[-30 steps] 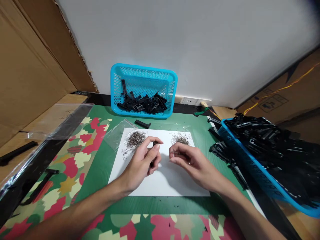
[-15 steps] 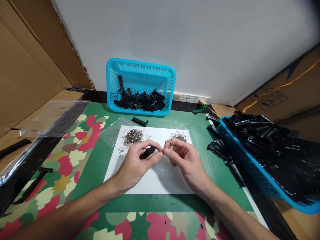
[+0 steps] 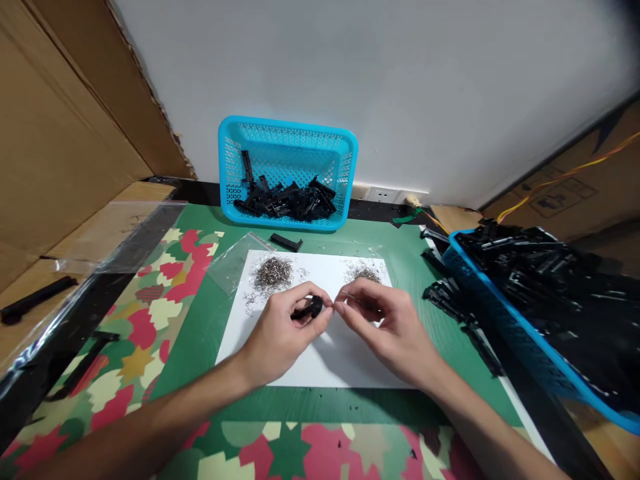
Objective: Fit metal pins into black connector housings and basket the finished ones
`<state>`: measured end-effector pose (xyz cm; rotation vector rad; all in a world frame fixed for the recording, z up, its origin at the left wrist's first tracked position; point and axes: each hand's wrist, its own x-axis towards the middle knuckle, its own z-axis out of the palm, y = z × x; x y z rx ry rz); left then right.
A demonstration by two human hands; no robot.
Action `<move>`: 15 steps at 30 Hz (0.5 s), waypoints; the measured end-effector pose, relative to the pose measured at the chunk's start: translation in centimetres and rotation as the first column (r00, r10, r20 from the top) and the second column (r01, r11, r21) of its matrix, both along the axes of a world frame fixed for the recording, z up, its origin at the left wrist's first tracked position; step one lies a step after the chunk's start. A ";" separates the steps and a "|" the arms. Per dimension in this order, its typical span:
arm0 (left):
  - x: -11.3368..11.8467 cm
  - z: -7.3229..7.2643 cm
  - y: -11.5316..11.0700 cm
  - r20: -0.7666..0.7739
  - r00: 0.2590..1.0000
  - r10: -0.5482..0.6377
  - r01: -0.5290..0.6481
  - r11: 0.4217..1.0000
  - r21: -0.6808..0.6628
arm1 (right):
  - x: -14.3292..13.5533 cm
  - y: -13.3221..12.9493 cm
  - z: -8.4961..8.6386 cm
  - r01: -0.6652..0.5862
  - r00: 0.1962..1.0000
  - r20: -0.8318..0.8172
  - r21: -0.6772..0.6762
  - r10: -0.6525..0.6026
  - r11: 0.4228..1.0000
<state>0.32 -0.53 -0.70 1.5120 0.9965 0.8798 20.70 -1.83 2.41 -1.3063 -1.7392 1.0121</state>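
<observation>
My left hand (image 3: 283, 330) is closed around a small black plastic part (image 3: 314, 307), whose rounded end shows between thumb and fingers. Its thumb and forefinger meet the fingertips of my right hand (image 3: 387, 323) above a white sheet (image 3: 295, 370). The right thumb and forefinger are pinched together. A thin metallic thing (image 3: 356, 299) shows among the right fingers, but its kind cannot be made out. Beyond my left hand lies a pile of tiny metal pieces (image 3: 273, 273), which look like small springs or clips. A second, smaller pile (image 3: 365, 274) sits behind my right hand.
A blue basket (image 3: 289, 125) with black parts leans against the wall. Another blue basket (image 3: 520, 343), heaped with black parts, stands at the right beside loose parts (image 3: 447, 299). One black part (image 3: 286, 242) and a clear plastic bag (image 3: 229, 267) lie behind the sheet.
The black part has turned in my left hand, so its rounded end now faces up more. My right hand has rolled over slightly, its fingertips still at the left ones. The view has shifted a little.
</observation>
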 end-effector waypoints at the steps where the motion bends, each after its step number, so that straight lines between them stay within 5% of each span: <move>1: 0.0 0.0 -0.1 -0.007 1.000 -0.007 0.007 1.000 0.007 | 0.2 0.0 0.1 -0.008 1.000 0.014 -0.006 0.008 1.000; 7: -0.2 0.7 -0.2 0.032 0.999 -0.035 0.036 0.999 -0.029 | 1.1 0.5 0.2 -0.010 0.999 -0.054 -0.167 0.001 0.986; 15: -0.5 0.7 0.5 0.546 0.836 -0.044 0.224 0.937 -0.267 | 1.5 0.8 -0.7 0.099 0.985 -0.115 -0.228 -0.128 0.969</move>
